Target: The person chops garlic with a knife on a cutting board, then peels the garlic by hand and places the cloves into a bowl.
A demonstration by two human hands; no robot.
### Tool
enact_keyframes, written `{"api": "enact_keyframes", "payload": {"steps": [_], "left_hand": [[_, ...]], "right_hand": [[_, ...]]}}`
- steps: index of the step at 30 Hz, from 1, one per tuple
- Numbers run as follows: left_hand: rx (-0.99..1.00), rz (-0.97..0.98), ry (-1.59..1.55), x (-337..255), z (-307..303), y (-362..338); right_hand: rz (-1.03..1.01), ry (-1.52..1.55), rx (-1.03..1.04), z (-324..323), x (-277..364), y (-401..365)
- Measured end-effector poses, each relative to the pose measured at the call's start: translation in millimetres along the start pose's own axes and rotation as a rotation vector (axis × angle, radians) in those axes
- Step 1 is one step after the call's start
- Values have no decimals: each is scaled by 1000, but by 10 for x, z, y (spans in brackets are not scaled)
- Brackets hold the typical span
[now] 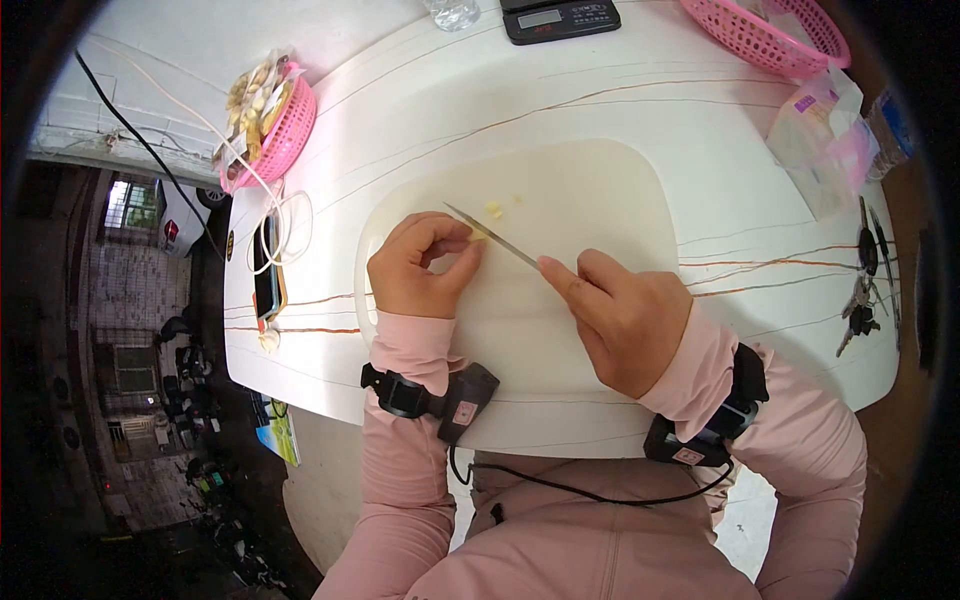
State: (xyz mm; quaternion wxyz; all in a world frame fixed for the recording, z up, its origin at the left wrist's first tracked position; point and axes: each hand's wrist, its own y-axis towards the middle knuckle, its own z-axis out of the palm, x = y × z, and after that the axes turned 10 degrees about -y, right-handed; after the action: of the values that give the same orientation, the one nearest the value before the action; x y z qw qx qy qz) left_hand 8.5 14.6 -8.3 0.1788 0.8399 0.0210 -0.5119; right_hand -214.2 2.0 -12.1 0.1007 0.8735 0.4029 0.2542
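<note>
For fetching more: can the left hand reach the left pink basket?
Probably yes: only a phone and a white cable lie between the left hand and the pink basket, though it holds a small piece.

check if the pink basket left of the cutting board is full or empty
Full: the pink basket is heaped with pale items rising past its rim.

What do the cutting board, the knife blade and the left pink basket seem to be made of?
Cutting board: likely plastic, matte off-white, smooth and uniform. Knife blade, in the right hand: metal, probably steel, thin with grey sheen. The left hand pins a yellowish piece beside it. Pink basket: glossy plastic, moulded open lattice.
</note>
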Motion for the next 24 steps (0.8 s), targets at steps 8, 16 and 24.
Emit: {"api": "enact_keyframes", "payload": {"steps": [8, 16, 24], "left_hand": [[-1, -10, -15, -36, 2, -2], [7, 16, 32, -8, 1, -3], [10, 24, 71, -46, 41, -1]], "right_hand": [[17, 39, 41, 12, -11, 78], [42, 95, 86, 95, -35, 167], [40, -13, 85, 126, 64, 182]]}}
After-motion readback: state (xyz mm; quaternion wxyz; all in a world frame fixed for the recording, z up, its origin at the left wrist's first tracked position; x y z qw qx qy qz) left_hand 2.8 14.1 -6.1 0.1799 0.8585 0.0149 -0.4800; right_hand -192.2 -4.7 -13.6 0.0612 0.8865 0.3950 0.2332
